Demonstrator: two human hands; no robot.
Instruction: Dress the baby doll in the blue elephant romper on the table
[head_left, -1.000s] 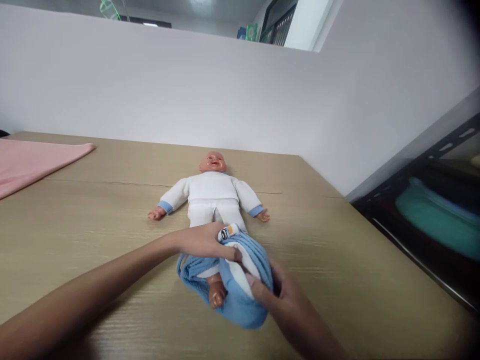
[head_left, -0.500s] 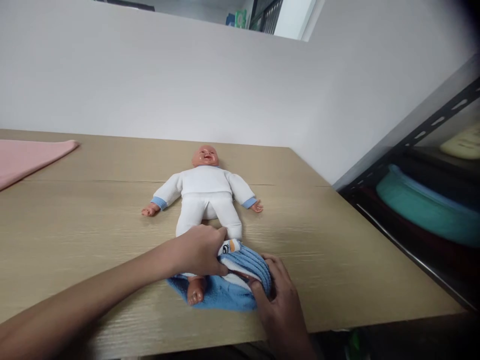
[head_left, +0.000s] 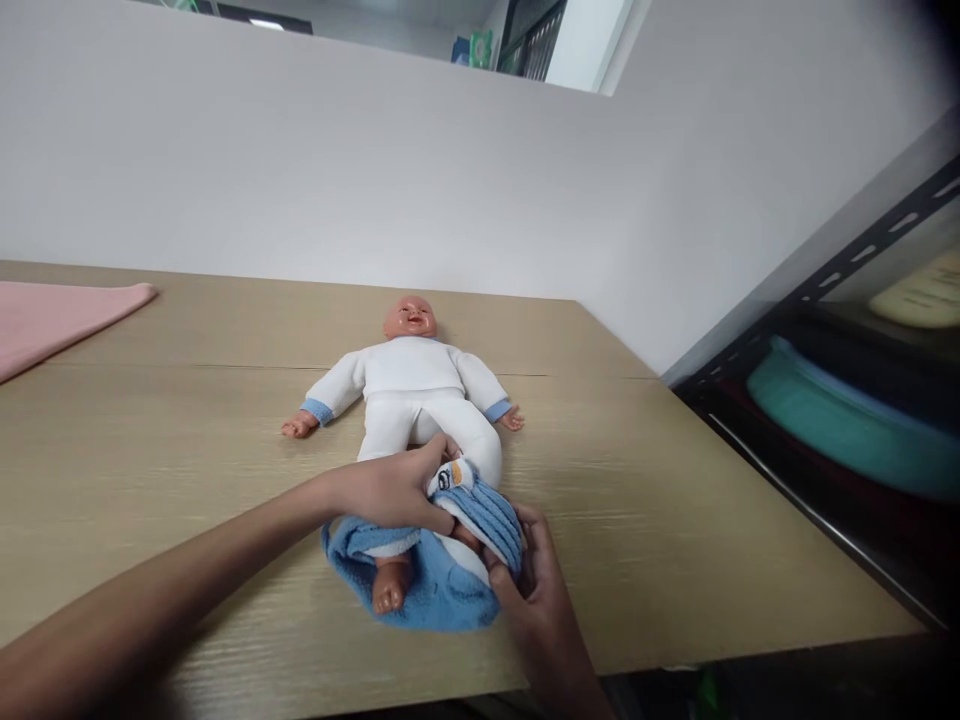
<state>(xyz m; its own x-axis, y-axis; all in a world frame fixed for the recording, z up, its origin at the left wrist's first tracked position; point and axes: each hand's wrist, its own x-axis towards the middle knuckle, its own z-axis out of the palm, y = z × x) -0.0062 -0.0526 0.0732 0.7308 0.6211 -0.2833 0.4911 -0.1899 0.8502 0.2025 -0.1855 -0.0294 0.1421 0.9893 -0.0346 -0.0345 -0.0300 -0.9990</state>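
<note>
A baby doll [head_left: 415, 365] in a white top and white leggings lies on its back, head away from me, arms spread. Blue fleece pants [head_left: 442, 590] are bunched around its lower legs. One bare foot [head_left: 391, 585] pokes out of the pants on the left; the other is mostly hidden in the gathered fabric. My left hand [head_left: 409, 490] grips the upper edge of the bunched pant leg beside a white patch with a small orange print. From the right, my right hand [head_left: 529, 570] pinches the same gathered leg, its thumb at the opening.
The wooden table [head_left: 637, 530] ends at a near edge just below the pants. A folded pink cloth [head_left: 60, 315] lies at the far left. To the right stands a black metal rack [head_left: 855, 240] holding a teal basin [head_left: 847, 425]. A white wall rises behind.
Both hands have shifted slightly left and up with the bunched pant leg. The doll's right-side leg now bends outward more, and the blue fabric shows higher around the left-side ankle.
</note>
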